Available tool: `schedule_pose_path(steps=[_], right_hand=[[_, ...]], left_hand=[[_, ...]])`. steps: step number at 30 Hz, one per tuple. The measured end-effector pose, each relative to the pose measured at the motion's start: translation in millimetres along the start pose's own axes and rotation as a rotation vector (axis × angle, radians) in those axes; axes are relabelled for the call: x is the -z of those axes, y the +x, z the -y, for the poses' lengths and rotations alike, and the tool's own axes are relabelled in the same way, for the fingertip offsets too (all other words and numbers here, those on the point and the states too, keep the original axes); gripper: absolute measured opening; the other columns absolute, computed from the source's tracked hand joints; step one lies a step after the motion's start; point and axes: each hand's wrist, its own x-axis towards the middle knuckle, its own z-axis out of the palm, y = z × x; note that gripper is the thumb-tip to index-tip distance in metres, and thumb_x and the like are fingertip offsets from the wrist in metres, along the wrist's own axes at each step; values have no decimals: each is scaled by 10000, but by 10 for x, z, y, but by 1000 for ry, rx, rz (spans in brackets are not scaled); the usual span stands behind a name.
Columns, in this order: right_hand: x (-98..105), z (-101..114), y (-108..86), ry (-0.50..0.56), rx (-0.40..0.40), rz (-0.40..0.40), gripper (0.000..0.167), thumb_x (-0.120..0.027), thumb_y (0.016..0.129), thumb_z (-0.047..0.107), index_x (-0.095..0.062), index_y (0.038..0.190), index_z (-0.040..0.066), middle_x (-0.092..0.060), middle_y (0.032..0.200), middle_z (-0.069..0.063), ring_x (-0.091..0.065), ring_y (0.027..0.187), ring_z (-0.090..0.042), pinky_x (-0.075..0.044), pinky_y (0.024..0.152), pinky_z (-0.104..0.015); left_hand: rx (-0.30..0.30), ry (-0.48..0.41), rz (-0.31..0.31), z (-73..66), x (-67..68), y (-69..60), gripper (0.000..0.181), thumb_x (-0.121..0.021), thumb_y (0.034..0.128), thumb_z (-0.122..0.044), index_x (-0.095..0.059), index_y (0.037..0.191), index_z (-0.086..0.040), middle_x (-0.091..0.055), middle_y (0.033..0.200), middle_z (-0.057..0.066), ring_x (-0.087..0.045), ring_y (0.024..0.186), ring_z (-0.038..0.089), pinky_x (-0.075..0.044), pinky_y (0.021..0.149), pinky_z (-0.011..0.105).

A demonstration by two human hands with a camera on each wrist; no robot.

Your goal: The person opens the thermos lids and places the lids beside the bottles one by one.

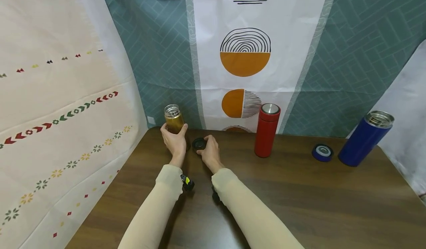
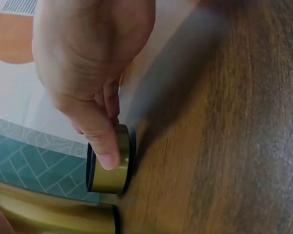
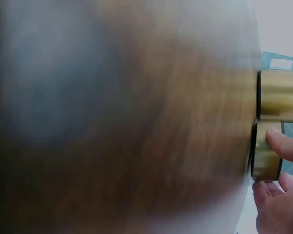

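While the left hand (image 1: 174, 144) wraps round the gold bottle (image 1: 175, 124), the right hand (image 1: 210, 153) pinches a gold lid (image 2: 112, 181) just right of that bottle. The tabletop (image 1: 319, 204) has its back edge close behind the gold bottle; across a gap to the bottle's right stand a red bottle (image 1: 266, 138) and, farther, a blue bottle (image 1: 362, 143).

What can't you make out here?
Head view: lower part of the gold flask, mostly behind the left hand.
Head view: right side of the lid, behind the right hand.
Left wrist view: flask's mouth, cut off by left edge.
Right wrist view: much of the tabletop, blurred.
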Motion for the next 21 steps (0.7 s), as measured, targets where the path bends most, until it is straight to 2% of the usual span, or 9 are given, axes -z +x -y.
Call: schedule_pose_path(steps=[9, 14, 19, 21], right_hand=[[56, -48, -11, 59, -16, 49, 689, -884, 842, 97, -500, 1410, 25, -503, 1388, -182, -556, 1264, -373, -489, 1062, -490], [164, -33, -18, 112, -8, 38, 632, -835, 900, 128, -503, 1429, 30, -493, 1427, -179, -548, 1265, -371, -485, 1064, -499], [330, 24, -5, 135, 39, 13, 562, -785, 945, 131, -515, 1423, 9, -483, 1449, -192, -514, 1322, -381, -449, 1101, -513], [410, 51, -1, 144, 62, 1, 539, -768, 958, 129, -521, 1419, 0, -484, 1458, -192, -489, 1356, -381, -426, 1125, -514]], left_hand=[[-53, -18, 33, 6, 20, -51, 900, -872, 867, -307, -328, 1556, -110, -390, 1545, 134, -407, 1439, 299, -317, 1203, 442], [-88, -55, 46, 2, 39, -59, 963, -865, 874, -326, -265, 1599, -122, -321, 1588, 123, -347, 1481, 278, -298, 1219, 435], [-155, -111, 20, -92, 56, -63, 961, -841, 889, -387, -256, 1611, -144, -290, 1604, 122, -305, 1506, 262, -273, 1232, 423], [-205, -134, -3, -142, 69, -67, 922, -828, 903, -378, -275, 1604, -148, -292, 1599, 117, -294, 1507, 234, -257, 1238, 415]])
